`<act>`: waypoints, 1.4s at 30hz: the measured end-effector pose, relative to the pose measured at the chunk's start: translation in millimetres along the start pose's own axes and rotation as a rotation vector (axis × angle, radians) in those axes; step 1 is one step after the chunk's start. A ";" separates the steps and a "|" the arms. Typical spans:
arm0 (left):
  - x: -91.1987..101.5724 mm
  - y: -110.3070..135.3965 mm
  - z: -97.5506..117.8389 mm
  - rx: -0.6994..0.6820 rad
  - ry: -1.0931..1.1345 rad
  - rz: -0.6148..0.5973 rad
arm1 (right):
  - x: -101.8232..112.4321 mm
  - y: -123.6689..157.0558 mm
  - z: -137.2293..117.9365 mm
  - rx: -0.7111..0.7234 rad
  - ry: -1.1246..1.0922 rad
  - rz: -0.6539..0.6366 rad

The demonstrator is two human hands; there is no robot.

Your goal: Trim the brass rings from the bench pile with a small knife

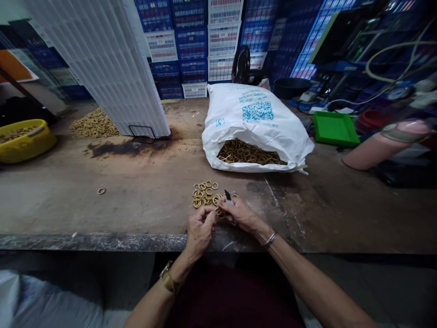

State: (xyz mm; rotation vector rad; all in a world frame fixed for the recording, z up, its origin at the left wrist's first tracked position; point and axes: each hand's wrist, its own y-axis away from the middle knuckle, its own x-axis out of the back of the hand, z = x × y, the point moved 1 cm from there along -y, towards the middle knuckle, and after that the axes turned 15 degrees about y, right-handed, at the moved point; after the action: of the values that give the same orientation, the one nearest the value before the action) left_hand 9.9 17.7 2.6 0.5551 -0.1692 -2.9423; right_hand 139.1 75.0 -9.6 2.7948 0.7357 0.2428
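My left hand (200, 229) is closed in a pinch at the table's front, with a small brass-coloured ring (216, 208) between thumb and fingertips. Right beside it, my right hand (242, 215) grips a utility knife (228, 197); its dark blade points up and away from me. The fingertips of both hands meet around the ring, so part of it is hidden. Just beyond the hands lies a loose cluster of similar rings (205, 191). A single ring (101, 191) rests apart on the left of the wooden table (143, 205).
An opened white sack (252, 105) full of rings lies ahead. To the left are a tall white ribbed panel (112, 68), a ring heap (94, 124) and a yellow basin (30, 148). A green tray (336, 128) and a pink bottle (378, 146) stand right; stacked crates (223, 38) rise behind.
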 end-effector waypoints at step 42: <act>-0.8 32.3 10.2 0.191 0.269 -0.199 | 4.4 9.1 -4.8 0.235 1.171 0.242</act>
State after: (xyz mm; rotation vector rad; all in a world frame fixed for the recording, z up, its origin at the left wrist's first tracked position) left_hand 10.7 -13.1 16.8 1.0434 -0.3868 -3.0168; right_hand 146.1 70.4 -2.1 2.7280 0.6042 2.0272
